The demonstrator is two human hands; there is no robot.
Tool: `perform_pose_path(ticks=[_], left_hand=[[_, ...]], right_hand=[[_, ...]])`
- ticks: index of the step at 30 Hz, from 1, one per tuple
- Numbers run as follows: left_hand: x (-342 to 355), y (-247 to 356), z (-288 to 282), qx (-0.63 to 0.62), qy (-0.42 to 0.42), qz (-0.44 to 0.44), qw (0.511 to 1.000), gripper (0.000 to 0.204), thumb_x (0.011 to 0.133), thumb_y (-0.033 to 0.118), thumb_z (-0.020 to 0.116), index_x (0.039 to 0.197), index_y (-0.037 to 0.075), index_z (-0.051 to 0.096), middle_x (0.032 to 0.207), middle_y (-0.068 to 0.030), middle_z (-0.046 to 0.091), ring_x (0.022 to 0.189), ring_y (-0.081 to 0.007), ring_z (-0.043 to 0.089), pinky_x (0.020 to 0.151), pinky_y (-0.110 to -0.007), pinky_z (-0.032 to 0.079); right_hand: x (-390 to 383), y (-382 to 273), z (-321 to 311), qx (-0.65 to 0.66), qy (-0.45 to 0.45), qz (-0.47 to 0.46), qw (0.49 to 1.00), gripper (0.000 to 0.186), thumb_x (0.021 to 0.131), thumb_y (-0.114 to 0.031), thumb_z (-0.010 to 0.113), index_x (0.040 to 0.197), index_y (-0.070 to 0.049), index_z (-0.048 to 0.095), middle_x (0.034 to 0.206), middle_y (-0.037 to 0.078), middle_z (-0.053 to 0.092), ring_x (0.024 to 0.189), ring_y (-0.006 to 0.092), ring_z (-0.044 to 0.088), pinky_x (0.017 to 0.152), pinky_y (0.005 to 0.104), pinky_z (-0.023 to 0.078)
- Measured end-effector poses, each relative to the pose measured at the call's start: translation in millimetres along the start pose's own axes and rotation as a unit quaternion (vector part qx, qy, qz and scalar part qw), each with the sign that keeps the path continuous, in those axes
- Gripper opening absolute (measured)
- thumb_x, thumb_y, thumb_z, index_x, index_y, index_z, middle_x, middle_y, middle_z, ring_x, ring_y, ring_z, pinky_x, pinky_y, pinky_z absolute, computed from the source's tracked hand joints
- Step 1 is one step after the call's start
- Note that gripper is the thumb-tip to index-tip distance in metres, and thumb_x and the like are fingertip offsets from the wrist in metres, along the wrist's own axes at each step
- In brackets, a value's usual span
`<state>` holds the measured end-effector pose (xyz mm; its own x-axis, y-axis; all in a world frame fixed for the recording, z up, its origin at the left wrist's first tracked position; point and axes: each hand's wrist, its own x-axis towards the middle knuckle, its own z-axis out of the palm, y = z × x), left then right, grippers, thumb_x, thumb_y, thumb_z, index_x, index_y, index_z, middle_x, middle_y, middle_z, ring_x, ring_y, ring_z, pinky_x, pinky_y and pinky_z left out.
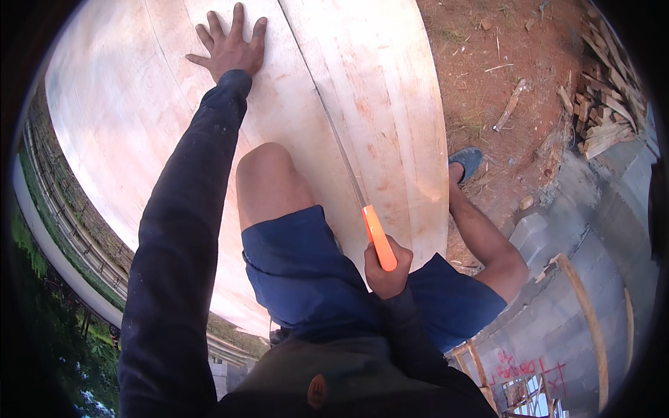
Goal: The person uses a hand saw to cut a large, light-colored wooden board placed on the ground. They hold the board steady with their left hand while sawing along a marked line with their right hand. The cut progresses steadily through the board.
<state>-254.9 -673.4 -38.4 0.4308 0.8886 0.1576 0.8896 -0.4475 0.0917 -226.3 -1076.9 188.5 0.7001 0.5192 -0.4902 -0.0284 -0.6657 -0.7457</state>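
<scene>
A large pale plywood sheet (195, 139) spreads beneath me, with a dark straight cut line running up it to the far edge of the view. My left hand (233, 45) lies flat on the sheet, fingers spread, to the left of that line. My right hand (387, 270) grips the orange handle of a handsaw (378, 237), close to my body. The thin saw blade points away from me along the line; how deep it sits in the wood I cannot tell. My left knee rests on the plywood.
Reddish bare soil (481, 83) lies right of the sheet, where my foot in a grey-blue shoe (467, 164) stands. A pile of wood offcuts (606, 104) sits at the far right. Nearer is a grey block wall (564, 292) with a timber piece (589, 313) against it.
</scene>
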Motion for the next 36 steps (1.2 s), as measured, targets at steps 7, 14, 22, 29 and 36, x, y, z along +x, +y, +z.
perform_pose_path(ticks=[7,14,22,29,36], left_hand=[[-2,31,-27,0.011,-0.112,-0.047,0.993,0.067,0.097,0.064,0.04,0.155,0.032,0.031,0.165,-0.0137,0.015,0.152,-0.0372,0.008,0.112,-0.075,0.006],[2,-3,-2,0.017,-0.004,-0.005,1.0,0.069,0.093,0.073,0.037,0.154,0.04,0.031,0.164,-0.0115,0.017,0.152,-0.0375,0.011,0.11,-0.078,0.007],[7,23,-13,0.007,-0.049,-0.016,0.999,0.069,0.095,0.069,0.038,0.155,0.036,0.031,0.165,-0.0129,0.015,0.152,-0.0372,0.009,0.112,-0.076,0.005],[-1,5,2,-0.006,-0.028,-0.013,1.0,0.072,0.092,0.077,0.031,0.155,0.042,0.027,0.165,-0.0113,0.014,0.153,-0.0381,0.006,0.11,-0.078,0.004],[1,7,6,-0.019,0.0,0.007,1.0,0.07,0.092,0.074,0.037,0.153,0.04,0.032,0.164,-0.012,0.018,0.152,-0.0368,0.009,0.112,-0.076,0.004]], right_hand=[[109,-3,67,0.01,0.014,-0.018,1.0,0.007,0.082,0.0,0.061,0.078,0.005,0.057,0.055,0.008,0.046,0.053,0.0096,0.04,0.05,0.0328,0.039],[-45,-9,-29,-0.041,-0.012,0.0,0.999,0.017,0.081,0.006,0.06,0.096,0.009,0.067,0.066,0.011,0.064,0.06,0.0151,0.065,0.058,0.0283,0.05],[146,-23,81,-0.035,0.019,-0.018,0.999,0.012,0.08,-0.005,0.062,0.078,0.007,0.059,0.055,0.016,0.048,0.051,0.0123,0.045,0.051,0.0356,0.042],[-46,-1,-18,-0.046,-0.008,-0.03,0.998,0.026,0.079,0.006,0.062,0.104,0.009,0.068,0.07,0.014,0.065,0.062,0.0168,0.067,0.061,0.0291,0.052],[83,-1,50,0.053,-0.006,0.008,0.999,0.007,0.08,0.001,0.061,0.076,0.005,0.057,0.055,0.008,0.045,0.054,0.0078,0.041,0.05,0.0309,0.039]])
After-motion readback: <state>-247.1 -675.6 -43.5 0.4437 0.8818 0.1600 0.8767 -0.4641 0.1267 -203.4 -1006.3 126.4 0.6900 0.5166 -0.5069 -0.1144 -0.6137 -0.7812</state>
